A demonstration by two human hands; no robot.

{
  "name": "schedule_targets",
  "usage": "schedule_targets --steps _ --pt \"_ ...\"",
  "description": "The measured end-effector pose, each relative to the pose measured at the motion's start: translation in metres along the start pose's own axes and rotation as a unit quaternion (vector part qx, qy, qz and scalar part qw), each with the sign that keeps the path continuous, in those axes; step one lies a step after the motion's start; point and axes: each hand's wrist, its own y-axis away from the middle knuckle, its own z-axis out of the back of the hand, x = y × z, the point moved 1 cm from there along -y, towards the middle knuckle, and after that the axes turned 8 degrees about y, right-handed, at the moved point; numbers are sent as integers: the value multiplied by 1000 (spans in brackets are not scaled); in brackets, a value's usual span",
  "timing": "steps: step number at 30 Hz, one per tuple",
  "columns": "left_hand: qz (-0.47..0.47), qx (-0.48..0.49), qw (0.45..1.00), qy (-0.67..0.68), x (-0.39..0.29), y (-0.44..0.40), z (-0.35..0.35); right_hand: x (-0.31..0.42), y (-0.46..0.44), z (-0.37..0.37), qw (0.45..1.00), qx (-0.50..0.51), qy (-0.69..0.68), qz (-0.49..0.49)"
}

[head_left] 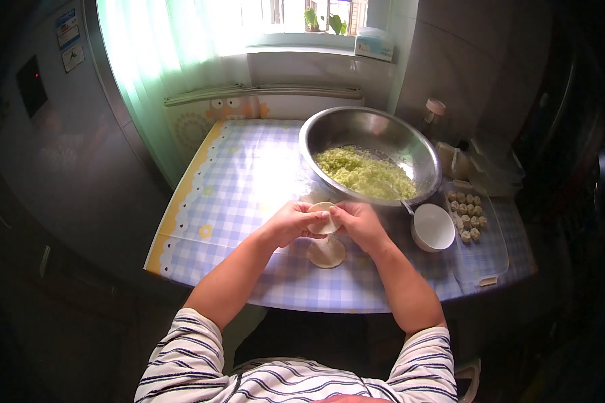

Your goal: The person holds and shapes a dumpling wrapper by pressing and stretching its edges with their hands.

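Observation:
Between my two hands is a round, pale dumpling wrapper (323, 227), held just above the table. My left hand (292, 224) grips its left side, thumb on top. Fingers of my right hand (361, 225) pinch its upper right edge. Below them, more round dough wrappers (327, 252) lie on the checked tablecloth. Beyond my hands stands a large steel bowl (304, 144) with chopped green filling (363, 170) in it. A spoon handle (407, 207) leans over the bowl's near rim.
Right of my hands sits a white bowl (433, 227). Beside it, a clear tray (477, 262) carries several small dumplings (468, 215). A jar with a pink lid (435, 107) and clear containers (496, 168) stand behind. The checked tablecloth (228, 195) spreads to the left.

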Motion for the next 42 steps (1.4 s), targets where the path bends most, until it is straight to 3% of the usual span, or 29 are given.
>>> schedule_targets --steps 3,11,20,24,30,36,42 --pt "15 -1 999 46 -4 2 -1 0 0 1 1000 -20 11 1" --pt "22 -15 1000 17 -5 2 4 -2 -1 0 998 -51 -17 23" --pt "2 -11 999 42 -7 2 6 -4 -2 4 1000 -25 -16 -1" --pt "34 -24 997 60 -10 2 8 -3 -3 2 999 -45 -24 7" --pt "-1 -65 998 9 -8 0 9 -3 -4 5 999 -29 -26 -1" --pt "1 -45 999 11 -7 -1 11 -8 -5 5 1000 -5 -23 -12" --pt "59 20 998 14 -13 8 2 -2 -1 3 1000 18 -9 -8"
